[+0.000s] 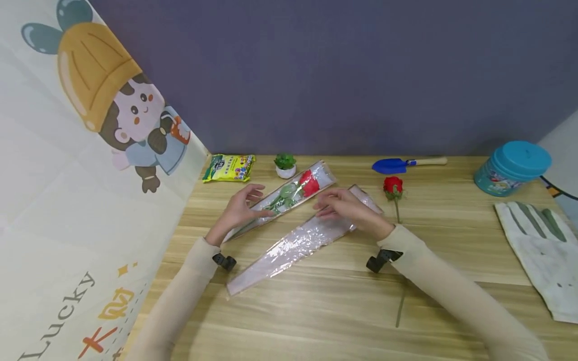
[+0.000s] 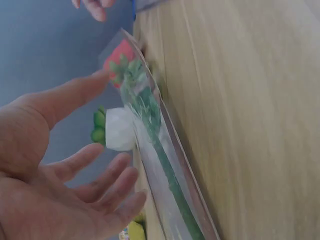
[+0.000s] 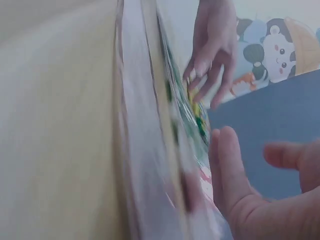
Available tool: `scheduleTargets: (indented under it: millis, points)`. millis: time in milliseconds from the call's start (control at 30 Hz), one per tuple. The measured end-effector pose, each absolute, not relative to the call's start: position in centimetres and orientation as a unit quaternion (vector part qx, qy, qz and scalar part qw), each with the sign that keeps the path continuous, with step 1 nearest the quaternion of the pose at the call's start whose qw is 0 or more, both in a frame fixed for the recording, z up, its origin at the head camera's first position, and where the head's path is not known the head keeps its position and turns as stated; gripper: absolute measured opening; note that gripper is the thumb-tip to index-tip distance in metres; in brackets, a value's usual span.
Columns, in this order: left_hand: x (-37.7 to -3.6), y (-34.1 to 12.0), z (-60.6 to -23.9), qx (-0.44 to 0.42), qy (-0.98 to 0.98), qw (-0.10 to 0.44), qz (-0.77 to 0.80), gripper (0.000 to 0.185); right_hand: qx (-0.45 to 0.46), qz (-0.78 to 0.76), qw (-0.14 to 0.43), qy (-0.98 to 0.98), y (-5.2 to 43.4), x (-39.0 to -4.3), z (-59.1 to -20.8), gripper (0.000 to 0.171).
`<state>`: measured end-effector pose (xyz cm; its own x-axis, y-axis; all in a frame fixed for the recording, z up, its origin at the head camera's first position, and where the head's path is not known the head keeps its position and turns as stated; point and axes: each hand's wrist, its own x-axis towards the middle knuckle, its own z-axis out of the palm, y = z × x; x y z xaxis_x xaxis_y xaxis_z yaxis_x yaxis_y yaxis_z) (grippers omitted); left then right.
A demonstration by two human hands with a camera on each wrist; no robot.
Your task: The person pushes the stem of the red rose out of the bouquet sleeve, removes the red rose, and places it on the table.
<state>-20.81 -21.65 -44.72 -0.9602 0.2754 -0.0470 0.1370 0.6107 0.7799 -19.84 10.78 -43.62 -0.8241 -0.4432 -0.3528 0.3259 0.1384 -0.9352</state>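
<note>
A red rose in a clear flower sleeve (image 1: 289, 194) lies slantwise on the table, its green stem pointing to the near left. My left hand (image 1: 244, 209) hovers at the stem end, fingers spread and holding nothing; the left wrist view shows the palm beside the sleeve. Between this rose and a second flower sleeve (image 1: 293, 249) is my right hand (image 1: 345, 206), its fingers loosely extended with nothing gripped. That second sleeve lies flat and shiny, no flower visible inside. An unwrapped red rose (image 1: 393, 186) rests to the right, its stem partly hidden under my right forearm.
Along the back stand a yellow-green packet (image 1: 229, 168), a small potted plant (image 1: 285, 166) and a blue trowel (image 1: 390, 165). A teal lidded tub (image 1: 512, 168) is at the back right, with white-and-green gloves (image 1: 542, 255) in front. A printed wall sheet (image 1: 90, 200) borders the left.
</note>
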Motion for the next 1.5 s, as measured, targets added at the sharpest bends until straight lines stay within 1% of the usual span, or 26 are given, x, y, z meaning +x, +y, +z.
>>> scheduleTargets:
  millis: [200, 367, 500, 633, 1000, 1233, 1300, 1500]
  points:
    - [-21.7, -21.6, -44.9, 0.091, 0.893, 0.140, 0.417, 0.089, 0.055, -0.727, 0.354, 0.586, 8.4, -20.1, -44.9, 0.055]
    - [-22.1, -21.5, -45.2, 0.079, 0.896, 0.145, 0.411, 0.090, 0.094, -0.761, 0.369, 0.525, 7.3, -20.5, -45.5, 0.058]
    - [-22.2, -21.3, -45.6, 0.078, 0.903, 0.139, 0.400, 0.090, 0.126, -0.790, 0.353, 0.485, 6.7, -20.7, -45.7, 0.052]
    - [-22.3, -20.9, -46.1, 0.082, 0.910, 0.134, 0.384, 0.088, 0.139, -0.804, 0.334, 0.471, 6.6, -20.8, -45.8, 0.050]
    - [-21.9, -20.3, -46.3, 0.111, 0.922, 0.098, 0.357, 0.078, 0.119, -0.803, 0.325, 0.485, 6.8, -20.4, -45.5, 0.050]
    - [-20.8, -19.8, -45.2, 0.129, 0.916, 0.091, 0.368, 0.076, 0.110, -0.794, 0.299, 0.517, 7.2, -19.8, -44.8, 0.049]
    - [-20.4, -19.5, -44.7, 0.137, 0.915, 0.088, 0.369, 0.077, 0.107, -0.792, 0.290, 0.526, 7.4, -19.6, -44.7, 0.045]
    - [-19.4, -18.5, -43.2, 0.174, 0.910, 0.064, 0.371, 0.076, 0.077, -0.794, 0.262, 0.542, 7.9, -18.9, -44.3, 0.022]
